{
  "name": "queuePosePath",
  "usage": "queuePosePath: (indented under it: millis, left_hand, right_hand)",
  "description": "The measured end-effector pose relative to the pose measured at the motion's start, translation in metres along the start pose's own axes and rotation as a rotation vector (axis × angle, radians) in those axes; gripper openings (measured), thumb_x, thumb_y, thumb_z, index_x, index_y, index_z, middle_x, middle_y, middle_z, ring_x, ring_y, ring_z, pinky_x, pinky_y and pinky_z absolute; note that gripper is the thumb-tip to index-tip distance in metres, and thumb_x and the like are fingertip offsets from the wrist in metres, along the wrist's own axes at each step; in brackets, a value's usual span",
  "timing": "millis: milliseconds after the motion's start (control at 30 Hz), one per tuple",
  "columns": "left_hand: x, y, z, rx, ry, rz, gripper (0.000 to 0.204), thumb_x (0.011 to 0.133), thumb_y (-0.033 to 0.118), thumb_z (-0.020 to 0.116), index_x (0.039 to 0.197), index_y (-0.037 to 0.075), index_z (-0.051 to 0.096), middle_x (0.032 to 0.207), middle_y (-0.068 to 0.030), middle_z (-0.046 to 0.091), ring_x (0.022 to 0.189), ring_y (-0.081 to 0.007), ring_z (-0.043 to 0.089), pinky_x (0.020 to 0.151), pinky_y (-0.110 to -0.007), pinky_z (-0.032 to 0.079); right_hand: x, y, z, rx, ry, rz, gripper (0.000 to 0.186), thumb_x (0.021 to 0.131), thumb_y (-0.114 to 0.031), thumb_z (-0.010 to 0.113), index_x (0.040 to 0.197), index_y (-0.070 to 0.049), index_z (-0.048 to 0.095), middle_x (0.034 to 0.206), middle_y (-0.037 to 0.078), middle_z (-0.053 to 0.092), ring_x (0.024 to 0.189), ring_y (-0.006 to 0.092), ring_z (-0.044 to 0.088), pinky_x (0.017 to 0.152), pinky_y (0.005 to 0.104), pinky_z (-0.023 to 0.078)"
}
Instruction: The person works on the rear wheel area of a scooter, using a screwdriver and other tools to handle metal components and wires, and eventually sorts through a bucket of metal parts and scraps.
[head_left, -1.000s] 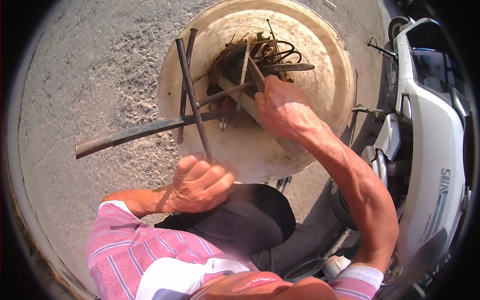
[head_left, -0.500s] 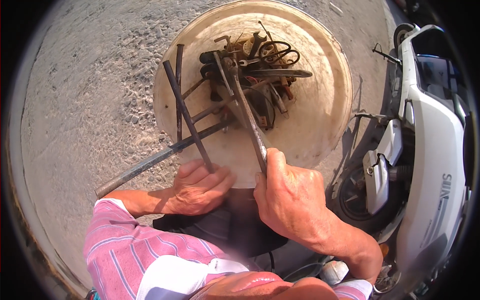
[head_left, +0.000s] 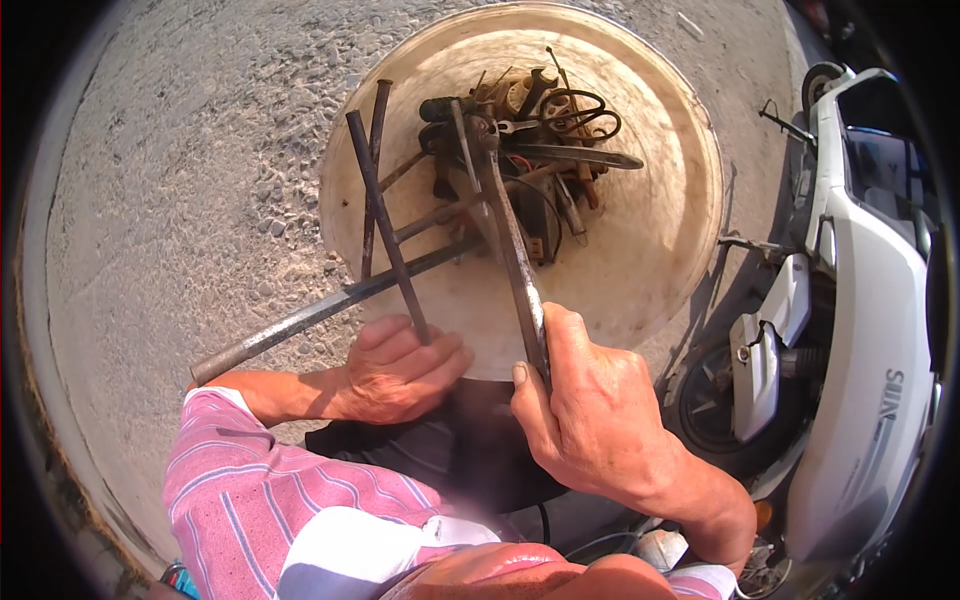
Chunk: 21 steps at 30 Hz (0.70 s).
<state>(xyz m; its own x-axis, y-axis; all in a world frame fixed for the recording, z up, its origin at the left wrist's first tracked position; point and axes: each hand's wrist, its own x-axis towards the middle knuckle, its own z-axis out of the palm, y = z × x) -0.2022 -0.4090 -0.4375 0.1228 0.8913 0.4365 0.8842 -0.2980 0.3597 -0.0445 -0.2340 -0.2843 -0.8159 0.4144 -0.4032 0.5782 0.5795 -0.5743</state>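
Note:
My left hand [head_left: 405, 370] is closed at the lower end of a dark steel T-handle [head_left: 380, 200], whose stem runs right into a pile of tools. A long worn steel bar [head_left: 517, 260] slants up from my right hand [head_left: 600, 415], which is wrapped round its near end. The bar's far end meets the pile near a slim rod [head_left: 466, 150]. Beneath the T-handle, a thick metal pipe [head_left: 290, 330] reaches from the pile to above my left forearm. Another dark rod [head_left: 376, 170] crosses behind the T-handle. My left fingertips are partly hidden.
The round pale tabletop [head_left: 640, 270] bears a heap with an open-end wrench [head_left: 515, 127], a black cable loop [head_left: 610, 115] and a flat dark blade-like piece [head_left: 590, 155]. A white motor scooter [head_left: 875, 300] stands close on the right. Rough stony ground [head_left: 200, 180] lies left.
The tabletop, tools and scooter appear slightly farther right and lower as the view shifts. Both hands keep their holds, and my right thumb stands a little farther from the bar.

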Motion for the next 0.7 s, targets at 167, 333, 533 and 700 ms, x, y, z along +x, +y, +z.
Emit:
queuePosePath:
  millis: [167,333,533,700]
  left_hand:
    - [0.002,-0.004,-0.004,0.015,0.025,0.051,0.042,0.073,0.022,0.069,0.113,0.010,0.071,0.113,-0.0021,0.068,0.091,-0.0163,0.063,0.086,-0.035,0.046]
    - [0.005,-0.006,-0.006,-0.012,0.017,0.038,0.044,0.072,0.020,0.071,0.114,0.009,0.071,0.114,-0.0033,0.068,0.092,-0.0172,0.063,0.085,-0.036,0.047]
    - [0.008,-0.004,-0.010,-0.027,0.000,0.018,0.046,0.070,0.020,0.073,0.114,0.009,0.071,0.115,-0.0036,0.068,0.093,-0.0180,0.063,0.085,-0.036,0.048]
    - [0.004,-0.001,-0.008,-0.019,0.009,0.037,0.046,0.069,0.019,0.074,0.114,0.010,0.071,0.115,-0.0028,0.068,0.091,-0.0183,0.063,0.084,-0.037,0.048]
  right_hand:
    - [-0.032,0.000,-0.024,0.261,0.082,0.014,0.044,0.089,-0.010,0.067,0.124,0.010,0.049,0.075,0.024,0.064,0.063,0.0458,0.065,0.059,0.0493,0.053]
    - [-0.063,0.002,-0.032,0.397,0.081,-0.141,0.046,0.090,-0.015,0.066,0.125,0.012,0.057,0.078,0.012,0.062,0.060,0.0203,0.060,0.058,0.0317,0.048]
    - [-0.045,0.006,-0.027,0.372,0.084,-0.169,0.049,0.088,-0.008,0.069,0.128,0.013,0.050,0.080,0.023,0.066,0.065,0.0394,0.067,0.057,0.0418,0.053]
    - [-0.019,-0.002,-0.023,0.188,0.020,-0.045,0.056,0.084,-0.016,0.077,0.130,0.007,0.053,0.078,0.016,0.066,0.064,0.0305,0.067,0.056,0.0362,0.051]
